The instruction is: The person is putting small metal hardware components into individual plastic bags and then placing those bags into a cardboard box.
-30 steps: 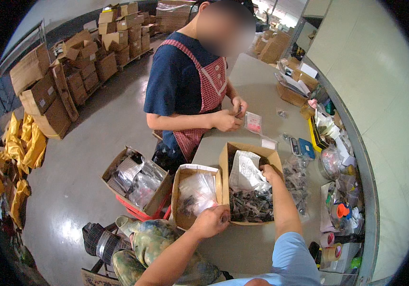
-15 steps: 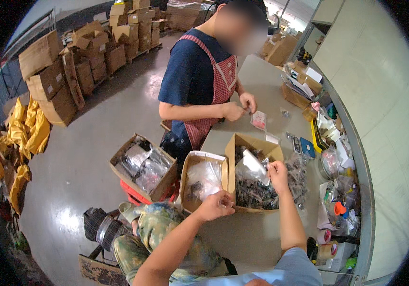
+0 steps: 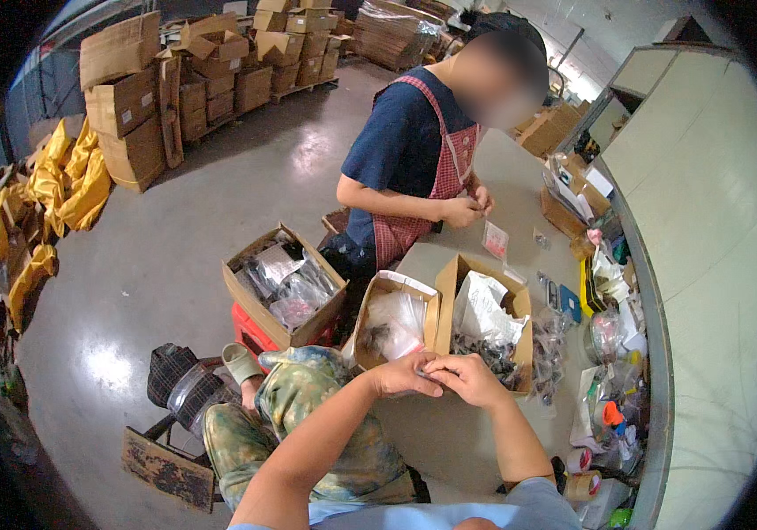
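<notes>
My left hand (image 3: 403, 375) and my right hand (image 3: 468, 378) meet over the table, just in front of two open cartons. Both are closed, fingertips pressed together around something small, which the fingers mostly hide. Close beyond my left hand stands a small carton (image 3: 432, 320) of clear plastic bags (image 3: 396, 316). Beyond my right hand is a larger carton (image 3: 445, 305) of small dark parts (image 3: 489, 349), with a crumpled white plastic bag (image 3: 488, 309) lying over them. Clear bags with dark pieces (image 3: 555, 353) spread along that carton's right side.
A co-worker (image 3: 414, 159) in a red checked apron handles something small across the table, near a small packet (image 3: 495, 238). An open carton (image 3: 259, 309) of bagged goods rests on a red stool (image 3: 255, 329) to the left. Tape rolls (image 3: 581, 486) and clutter line the right edge.
My right hand has let go of the shiny plastic bag, which now lies in the larger carton, and moved left to meet my left hand. The view has shifted.
</notes>
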### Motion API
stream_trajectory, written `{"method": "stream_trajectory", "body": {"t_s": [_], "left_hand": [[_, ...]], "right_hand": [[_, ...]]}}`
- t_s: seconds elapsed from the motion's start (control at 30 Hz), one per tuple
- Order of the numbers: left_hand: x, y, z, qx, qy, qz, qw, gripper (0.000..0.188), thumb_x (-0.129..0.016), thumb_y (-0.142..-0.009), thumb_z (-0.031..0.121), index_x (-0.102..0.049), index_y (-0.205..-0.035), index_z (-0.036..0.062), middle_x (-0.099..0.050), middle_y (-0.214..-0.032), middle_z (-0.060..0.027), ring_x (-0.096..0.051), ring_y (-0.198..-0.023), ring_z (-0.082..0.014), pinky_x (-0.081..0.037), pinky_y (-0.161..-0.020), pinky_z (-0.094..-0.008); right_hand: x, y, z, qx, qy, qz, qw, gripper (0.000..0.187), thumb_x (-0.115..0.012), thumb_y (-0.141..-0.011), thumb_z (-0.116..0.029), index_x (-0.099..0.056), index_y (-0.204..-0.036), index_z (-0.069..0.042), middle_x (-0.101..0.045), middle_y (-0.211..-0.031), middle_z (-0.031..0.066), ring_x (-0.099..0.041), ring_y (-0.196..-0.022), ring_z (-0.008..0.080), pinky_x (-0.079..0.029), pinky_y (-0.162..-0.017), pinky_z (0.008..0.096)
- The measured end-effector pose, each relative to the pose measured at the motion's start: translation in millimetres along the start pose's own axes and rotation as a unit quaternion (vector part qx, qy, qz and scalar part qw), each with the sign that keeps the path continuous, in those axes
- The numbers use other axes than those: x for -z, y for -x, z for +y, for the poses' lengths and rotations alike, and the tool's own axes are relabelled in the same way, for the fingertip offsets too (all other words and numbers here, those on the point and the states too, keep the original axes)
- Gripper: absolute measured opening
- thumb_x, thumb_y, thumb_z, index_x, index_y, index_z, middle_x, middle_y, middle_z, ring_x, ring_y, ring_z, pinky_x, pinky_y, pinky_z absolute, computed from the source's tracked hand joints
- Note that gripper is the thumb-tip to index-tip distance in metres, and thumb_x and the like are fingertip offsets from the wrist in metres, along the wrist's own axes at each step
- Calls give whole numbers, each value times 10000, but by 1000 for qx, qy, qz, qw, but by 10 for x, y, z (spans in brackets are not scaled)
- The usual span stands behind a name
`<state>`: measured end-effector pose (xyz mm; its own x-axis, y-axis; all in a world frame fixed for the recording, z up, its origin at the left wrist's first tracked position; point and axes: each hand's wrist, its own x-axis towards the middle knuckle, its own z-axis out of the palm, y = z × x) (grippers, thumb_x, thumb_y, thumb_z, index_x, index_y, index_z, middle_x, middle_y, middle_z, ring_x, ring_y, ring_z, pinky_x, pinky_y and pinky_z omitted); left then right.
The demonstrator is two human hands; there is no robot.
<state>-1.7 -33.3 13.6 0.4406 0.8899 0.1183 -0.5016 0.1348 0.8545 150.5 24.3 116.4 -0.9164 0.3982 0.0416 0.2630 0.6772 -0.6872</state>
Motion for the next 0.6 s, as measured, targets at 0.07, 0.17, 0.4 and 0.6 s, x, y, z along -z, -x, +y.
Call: {"method": "stream_trajectory", "body": {"t_s": [0.07,0.17,0.4,0.6], "left_hand": [[-95,28,96,-13,20,-18,1000,454,-722,-723,36,-510,-1124,38,-562,-971,-9,-522,-921,-104,-431,-810,-261],[-32,11,13,-40,-21,-21,999,479,-709,-718,8,-482,-1138,46,-530,-890,5,-520,-837,-97,-436,-718,-259],[-51,95,98,36,143,16,989,568,-661,-737,-52,-398,-1220,89,-529,-905,-47,-568,-809,-170,-495,-703,-328],[79,129,41,20,232,-18,972,531,-656,-764,-19,-411,-1225,73,-563,-922,-70,-603,-841,-197,-539,-742,-371]], "right_hand": [[98,25,-40,-117,-91,-17,989,144,-575,-870,-117,-652,-948,-24,-665,-832,67,-614,-672,147,-488,-605,261],[190,-13,13,-163,-279,103,941,191,-579,-865,-114,-582,-1021,-3,-594,-788,13,-529,-629,74,-456,-573,212],[-77,-195,35,-18,-342,23,939,401,-517,-801,34,-393,-1178,-25,-471,-1074,56,-479,-1055,172,-399,-924,305],[-50,-150,-64,-36,-332,38,942,311,-571,-811,56,-497,-1110,10,-534,-1076,82,-539,-1043,186,-420,-912,310]]}}
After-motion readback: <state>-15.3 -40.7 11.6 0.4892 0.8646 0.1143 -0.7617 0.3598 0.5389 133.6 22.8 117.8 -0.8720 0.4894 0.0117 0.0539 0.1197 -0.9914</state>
